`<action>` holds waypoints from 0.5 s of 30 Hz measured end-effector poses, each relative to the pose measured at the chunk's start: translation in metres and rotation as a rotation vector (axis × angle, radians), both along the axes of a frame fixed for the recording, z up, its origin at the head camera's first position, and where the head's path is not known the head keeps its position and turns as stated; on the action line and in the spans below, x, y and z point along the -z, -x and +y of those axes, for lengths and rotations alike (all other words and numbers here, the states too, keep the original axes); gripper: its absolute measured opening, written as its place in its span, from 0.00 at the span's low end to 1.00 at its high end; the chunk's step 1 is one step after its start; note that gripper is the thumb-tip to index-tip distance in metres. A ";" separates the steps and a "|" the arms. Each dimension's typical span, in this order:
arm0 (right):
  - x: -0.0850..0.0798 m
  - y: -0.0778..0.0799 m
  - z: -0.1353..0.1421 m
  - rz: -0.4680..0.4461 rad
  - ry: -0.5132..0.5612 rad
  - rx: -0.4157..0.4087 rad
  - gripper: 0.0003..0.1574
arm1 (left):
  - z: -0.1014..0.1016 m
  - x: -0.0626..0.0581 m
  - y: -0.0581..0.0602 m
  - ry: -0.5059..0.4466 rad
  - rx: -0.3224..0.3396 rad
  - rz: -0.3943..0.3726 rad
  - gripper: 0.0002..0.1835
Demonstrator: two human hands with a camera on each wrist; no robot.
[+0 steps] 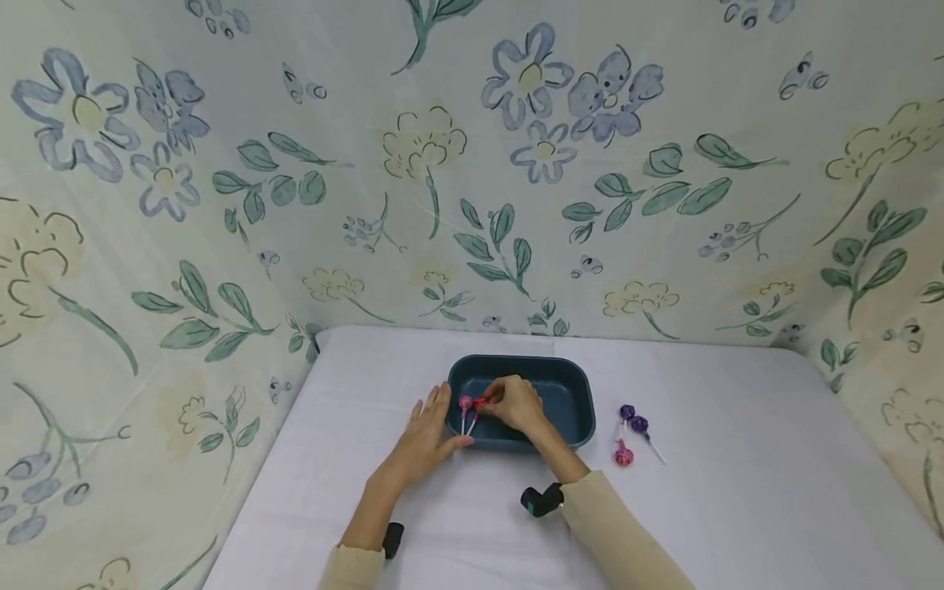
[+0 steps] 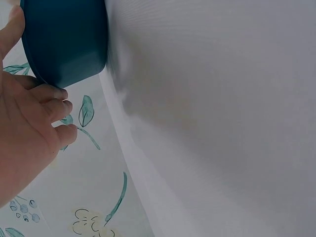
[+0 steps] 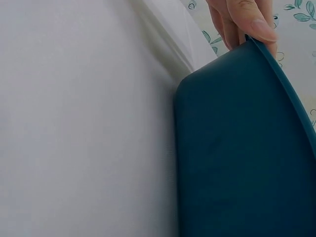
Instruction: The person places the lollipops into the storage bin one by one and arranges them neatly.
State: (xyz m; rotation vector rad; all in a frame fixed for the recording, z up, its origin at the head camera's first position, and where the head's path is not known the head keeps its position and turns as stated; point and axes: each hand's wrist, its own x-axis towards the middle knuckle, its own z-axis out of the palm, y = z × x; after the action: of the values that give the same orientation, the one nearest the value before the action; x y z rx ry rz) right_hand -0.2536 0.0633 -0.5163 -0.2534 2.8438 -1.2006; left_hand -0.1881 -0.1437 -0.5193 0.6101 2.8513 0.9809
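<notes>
A dark blue plastic tray [image 1: 571,401] stands on the white-covered table. My left hand [image 1: 424,442] holds its near left corner, thumb at the front rim and fingers along the left end. The left wrist view shows those fingers bent against the tray wall [image 2: 66,44]. Over the tray's left part, my right hand [image 1: 515,401] pinches a red lollipop [image 1: 481,402] near its head. Just left of it, a pink lollipop [image 1: 465,401] leans inside the tray, stick toward the front. In the right wrist view the tray [image 3: 237,133] hides the right fingers; the left thumb lies over its rim.
Right of the tray, two purple lollipops [image 1: 639,424] and a pink lollipop [image 1: 624,453] lie close together on the white cloth [image 1: 737,459]. A floral curtain [image 1: 442,188] hangs behind the table. Each wrist carries a small black camera [image 1: 542,500].
</notes>
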 end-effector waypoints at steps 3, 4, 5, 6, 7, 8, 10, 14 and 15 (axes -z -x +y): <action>0.002 -0.001 0.005 -0.012 0.028 -0.013 0.16 | 0.001 0.001 -0.001 0.018 -0.006 -0.018 0.53; 0.003 -0.001 0.007 -0.018 0.037 -0.015 0.17 | 0.002 0.002 -0.001 0.015 -0.007 -0.015 0.53; 0.002 -0.001 0.009 -0.021 0.044 -0.018 0.17 | 0.002 0.002 -0.001 0.011 -0.007 -0.014 0.53; 0.002 -0.002 0.011 -0.024 0.050 -0.021 0.18 | 0.002 0.002 -0.001 0.012 -0.009 -0.014 0.53; 0.001 -0.003 0.014 -0.027 0.055 -0.020 0.18 | 0.002 0.002 -0.001 0.008 -0.009 -0.008 0.53; 0.000 -0.003 0.017 -0.019 0.057 -0.019 0.19 | 0.003 0.002 -0.001 0.008 -0.009 -0.004 0.53; -0.004 -0.006 0.025 0.009 0.073 -0.022 0.19 | 0.003 0.003 0.000 0.006 -0.011 0.005 0.53; -0.015 -0.009 0.051 0.071 0.141 -0.027 0.22 | 0.003 0.004 0.001 0.010 -0.018 0.012 0.53; -0.018 -0.011 0.060 0.079 0.171 -0.027 0.23 | 0.003 0.004 0.001 0.010 -0.018 0.012 0.53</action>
State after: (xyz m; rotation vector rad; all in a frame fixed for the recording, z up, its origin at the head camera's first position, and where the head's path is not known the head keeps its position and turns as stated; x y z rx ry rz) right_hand -0.2429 0.1234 -0.4982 -0.3520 2.7947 -1.4625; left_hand -0.1889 -0.1406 -0.5237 0.5924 2.8756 0.9679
